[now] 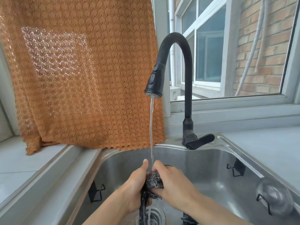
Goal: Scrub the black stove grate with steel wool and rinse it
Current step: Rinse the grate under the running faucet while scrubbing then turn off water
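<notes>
I hold the black stove grate (143,202) low in the sink (203,161), right over the drain. My left hand (133,189) grips it from the left, fingers curled round a bar. My right hand (172,181) presses the steel wool (154,180) onto its top, fingers curled over the pad. The water stream (151,127) falls just between my hands. The grate runs down and toward me, so I think I should rub along that line.

Matt black against brushed steel

The steel wool (154,179) is a coarse, glinting grey metal tangle; the grate (143,203) looks rough, wet black metal. The sink (211,161) is smooth brushed stainless steel, the tap (175,65) matt black, the curtain (84,75) openwork orange knit cloth.
</notes>
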A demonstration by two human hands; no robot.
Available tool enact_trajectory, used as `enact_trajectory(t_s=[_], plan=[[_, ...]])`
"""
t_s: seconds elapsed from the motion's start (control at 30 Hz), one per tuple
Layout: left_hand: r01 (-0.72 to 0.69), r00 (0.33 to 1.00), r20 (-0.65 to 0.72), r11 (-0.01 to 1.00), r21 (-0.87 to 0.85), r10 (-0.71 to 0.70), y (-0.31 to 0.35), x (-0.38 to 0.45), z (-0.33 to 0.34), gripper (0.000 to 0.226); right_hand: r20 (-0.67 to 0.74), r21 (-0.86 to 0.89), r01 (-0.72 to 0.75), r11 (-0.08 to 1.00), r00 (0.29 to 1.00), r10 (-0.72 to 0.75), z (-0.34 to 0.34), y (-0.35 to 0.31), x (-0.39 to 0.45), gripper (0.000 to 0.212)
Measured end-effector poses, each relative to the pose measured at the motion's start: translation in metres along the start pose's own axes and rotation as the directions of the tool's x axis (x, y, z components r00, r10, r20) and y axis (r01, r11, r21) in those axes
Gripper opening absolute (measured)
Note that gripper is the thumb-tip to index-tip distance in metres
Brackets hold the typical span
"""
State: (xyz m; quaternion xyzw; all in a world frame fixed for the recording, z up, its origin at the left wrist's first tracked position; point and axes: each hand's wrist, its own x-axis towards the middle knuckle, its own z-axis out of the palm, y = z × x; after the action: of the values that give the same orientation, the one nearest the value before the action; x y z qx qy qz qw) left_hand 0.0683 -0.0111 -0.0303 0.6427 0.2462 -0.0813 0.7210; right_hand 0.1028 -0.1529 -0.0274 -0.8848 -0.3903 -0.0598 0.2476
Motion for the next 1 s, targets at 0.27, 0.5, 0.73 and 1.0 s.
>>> enact_trajectory(t_s=[0.27,0.5,0.73,1.0], plan=[[-0.058,0.998,-0.016,0.992,0.115,0.06,-0.002,0.002,0.002,0.066,-0.106,0.047,-0.148,0.988,0.983,0.153,-0.002,0.017,0.009,0.045],[-0.103,0.995,0.029,0.985,0.14,0.1,-0.004,0.001,-0.004,0.047,-0.136,0.031,-0.298,0.954,0.944,0.3,-0.002,0.033,0.017,0.051],[-0.053,0.998,0.031,0.987,0.152,0.049,-0.001,-0.009,-0.015,0.035,-0.069,-0.103,-0.361,0.927,0.932,0.355,-0.005,0.037,0.026,0.054],[-0.015,0.999,0.036,0.986,0.165,0.009,-0.008,-0.011,-0.02,0.031,-0.007,-0.088,-0.355,0.931,0.935,0.356,-0.003,0.029,0.033,0.05]])
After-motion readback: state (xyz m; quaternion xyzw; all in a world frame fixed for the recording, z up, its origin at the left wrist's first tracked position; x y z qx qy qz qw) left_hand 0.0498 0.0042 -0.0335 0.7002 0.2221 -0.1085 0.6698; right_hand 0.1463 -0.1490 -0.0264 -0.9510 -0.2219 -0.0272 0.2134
